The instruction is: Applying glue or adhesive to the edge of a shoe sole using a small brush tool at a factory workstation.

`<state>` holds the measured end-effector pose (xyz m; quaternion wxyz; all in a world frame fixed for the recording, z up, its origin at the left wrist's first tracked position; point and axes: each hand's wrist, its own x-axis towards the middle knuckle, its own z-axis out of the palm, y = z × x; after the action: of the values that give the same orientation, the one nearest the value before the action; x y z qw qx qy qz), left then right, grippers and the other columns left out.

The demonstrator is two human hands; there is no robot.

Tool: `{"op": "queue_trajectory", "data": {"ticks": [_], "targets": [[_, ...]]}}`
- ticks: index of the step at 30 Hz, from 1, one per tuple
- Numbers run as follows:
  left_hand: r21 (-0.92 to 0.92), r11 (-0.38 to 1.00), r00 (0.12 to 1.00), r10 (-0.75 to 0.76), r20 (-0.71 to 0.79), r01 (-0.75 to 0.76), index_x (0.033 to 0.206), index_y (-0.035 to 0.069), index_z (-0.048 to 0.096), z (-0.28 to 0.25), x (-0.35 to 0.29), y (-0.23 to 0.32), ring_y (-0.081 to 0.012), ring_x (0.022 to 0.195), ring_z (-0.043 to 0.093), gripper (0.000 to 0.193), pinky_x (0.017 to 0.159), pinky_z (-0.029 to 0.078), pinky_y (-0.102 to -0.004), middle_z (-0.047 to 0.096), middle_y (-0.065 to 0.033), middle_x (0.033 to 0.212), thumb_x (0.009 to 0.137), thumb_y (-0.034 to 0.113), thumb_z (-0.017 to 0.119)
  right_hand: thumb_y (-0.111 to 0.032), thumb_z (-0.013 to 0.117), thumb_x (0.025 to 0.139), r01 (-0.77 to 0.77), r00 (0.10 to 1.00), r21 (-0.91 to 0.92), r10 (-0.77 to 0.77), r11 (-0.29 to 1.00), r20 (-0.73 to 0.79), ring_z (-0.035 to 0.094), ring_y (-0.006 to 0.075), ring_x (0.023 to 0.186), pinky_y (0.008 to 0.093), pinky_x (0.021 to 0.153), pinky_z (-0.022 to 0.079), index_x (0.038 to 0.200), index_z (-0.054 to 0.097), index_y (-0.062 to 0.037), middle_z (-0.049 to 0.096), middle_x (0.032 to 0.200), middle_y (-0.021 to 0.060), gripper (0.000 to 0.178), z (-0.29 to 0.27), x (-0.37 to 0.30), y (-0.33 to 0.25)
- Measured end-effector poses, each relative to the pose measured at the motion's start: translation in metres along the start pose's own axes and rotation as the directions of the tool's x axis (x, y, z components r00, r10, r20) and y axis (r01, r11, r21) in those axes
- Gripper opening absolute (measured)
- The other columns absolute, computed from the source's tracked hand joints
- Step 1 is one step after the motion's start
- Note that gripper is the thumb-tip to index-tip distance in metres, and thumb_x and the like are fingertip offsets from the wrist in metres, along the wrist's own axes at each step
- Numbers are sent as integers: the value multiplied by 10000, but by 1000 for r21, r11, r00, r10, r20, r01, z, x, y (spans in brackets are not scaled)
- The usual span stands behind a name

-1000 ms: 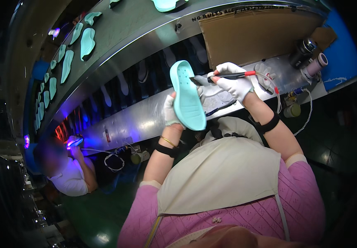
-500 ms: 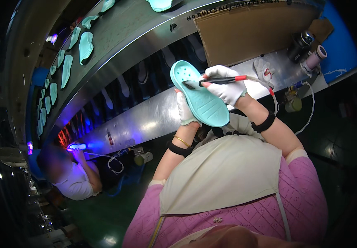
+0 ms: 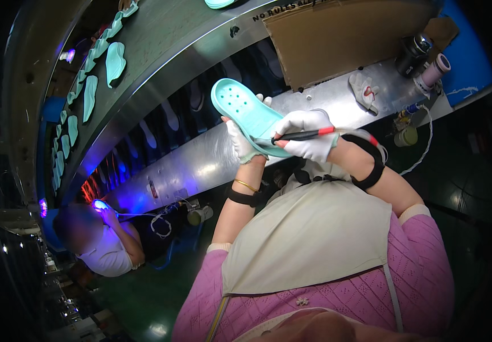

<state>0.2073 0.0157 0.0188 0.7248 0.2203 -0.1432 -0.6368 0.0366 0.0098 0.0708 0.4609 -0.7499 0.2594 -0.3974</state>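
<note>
A white-gloved left hand point(image 3: 240, 142) is gripping a mint-green shoe sole point(image 3: 247, 108) by its left side, holding it above a metal bench point(image 3: 189, 159). The white-gloved right hand point(image 3: 307, 135) is clasping a black-handled brush point(image 3: 303, 136), keeping its tip at the sole's near end. A loose glove point(image 3: 364, 92) is lying to the right; more soles point(image 3: 116, 64) are resting far left on a conveyor point(image 3: 160, 43).
</note>
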Motion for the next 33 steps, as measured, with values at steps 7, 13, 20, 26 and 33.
{"op": "queue_trajectory", "data": {"ticks": [7,13,20,26,33], "targets": [[-63,997,999,-37,20,38,1207,33,487,1,5,14,-337,1071,521,774,951,422,-465,586,-158,1085,777,676,476,17,677,754,-80,995,159,70,984,67,598,95,829,249,782,484,849,616,-36,651,878,41,124,1,-3,-3],[-183,976,979,-82,186,116,1273,49,433,16,-10,13,-335,1140,478,786,993,372,-484,515,-145,1219,771,647,520,-69,708,761,-253,951,428,305,868,-56,593,79,796,234,753,476,839,636,-50,650,844,22,108,-6,6,8],[-178,944,834,-144,532,277,1403,110,285,27,-23,1,-412,1226,388,762,1002,344,-521,357,-189,1385,850,627,372,-3,683,769,-4,991,290,42,957,-125,597,117,848,256,768,479,862,608,-10,634,913,64,120,-6,0,10],[-295,938,962,-110,250,184,1385,104,314,38,-19,5,-375,1251,366,820,1000,348,-539,370,-151,1379,798,662,447,-29,718,748,-198,968,489,248,850,-39,597,106,815,230,755,481,846,628,-15,647,867,45,134,2,-9,3],[-208,950,952,-179,247,233,1386,77,300,34,-15,17,-382,1254,359,845,1026,339,-503,354,-205,1370,789,646,486,-24,704,763,-78,997,377,73,923,26,595,86,797,234,743,483,849,631,-29,650,864,35,113,3,-7,0]]}}
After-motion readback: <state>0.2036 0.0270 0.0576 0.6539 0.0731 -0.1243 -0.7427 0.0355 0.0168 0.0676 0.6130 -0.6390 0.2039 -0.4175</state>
